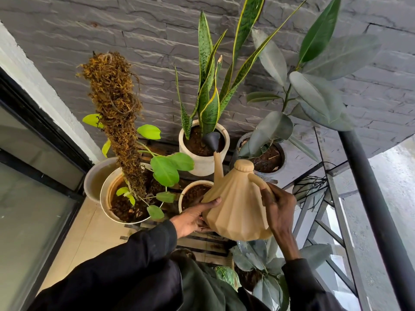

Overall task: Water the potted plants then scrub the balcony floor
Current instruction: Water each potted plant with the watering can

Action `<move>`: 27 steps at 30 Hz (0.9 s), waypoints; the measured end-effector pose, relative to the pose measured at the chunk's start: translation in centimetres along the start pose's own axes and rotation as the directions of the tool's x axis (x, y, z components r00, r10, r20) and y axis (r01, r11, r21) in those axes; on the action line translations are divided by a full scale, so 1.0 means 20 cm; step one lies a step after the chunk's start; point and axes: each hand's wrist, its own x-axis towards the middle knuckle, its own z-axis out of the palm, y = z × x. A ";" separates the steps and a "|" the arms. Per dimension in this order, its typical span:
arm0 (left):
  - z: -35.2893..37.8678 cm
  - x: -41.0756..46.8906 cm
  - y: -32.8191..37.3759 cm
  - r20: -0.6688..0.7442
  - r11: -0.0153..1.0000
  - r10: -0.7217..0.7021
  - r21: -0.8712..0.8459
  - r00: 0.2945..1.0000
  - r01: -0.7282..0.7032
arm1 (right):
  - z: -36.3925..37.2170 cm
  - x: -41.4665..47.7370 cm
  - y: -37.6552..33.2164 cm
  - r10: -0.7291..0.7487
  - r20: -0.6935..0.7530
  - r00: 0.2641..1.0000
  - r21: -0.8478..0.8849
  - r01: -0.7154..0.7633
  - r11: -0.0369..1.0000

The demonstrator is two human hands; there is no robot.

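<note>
I hold a beige ribbed watering can [238, 205] with both hands. My right hand [280, 209] grips its curved handle; my left hand [193, 217] supports its lower left side. Its spout ends in a black rose [212, 139] tipped over the soil of the white pot [203, 163] holding the snake plant [211, 86]. In front stands a small pot of bare soil [193, 191], partly hidden by the can. At left is a wide pot [107, 198] with a moss pole [119, 113] and green leaves. At right a grey pot [269, 159] holds a rubber plant [314, 97].
Grey stone wall [134, 30] behind the pots. A glass sliding door [33, 198] runs along the left. A black metal railing [377, 209] stands close on the right. Another leafy plant [265, 265] sits low beside my right arm. Pale floor tiles [89, 232] show at left.
</note>
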 end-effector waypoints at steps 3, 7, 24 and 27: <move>0.02 0.00 -0.07 -0.005 0.999 -0.037 -0.031 0.999 0.036 | -0.02 -0.04 0.03 0.028 0.025 0.999 0.019 -0.028 0.999; 0.05 -0.03 -0.16 -0.006 0.995 -0.067 -0.071 0.998 0.067 | -0.05 -0.10 0.08 0.032 0.073 0.997 0.022 -0.034 0.999; -0.06 -0.08 -0.40 0.082 0.935 -0.276 -0.207 0.958 0.288 | 0.02 -0.15 0.04 0.074 0.249 0.966 -0.142 -0.039 0.989; -0.11 -0.10 -0.38 0.089 0.929 -0.301 -0.195 0.949 0.314 | 0.07 -0.15 -0.04 0.082 0.249 0.965 -0.157 -0.043 0.987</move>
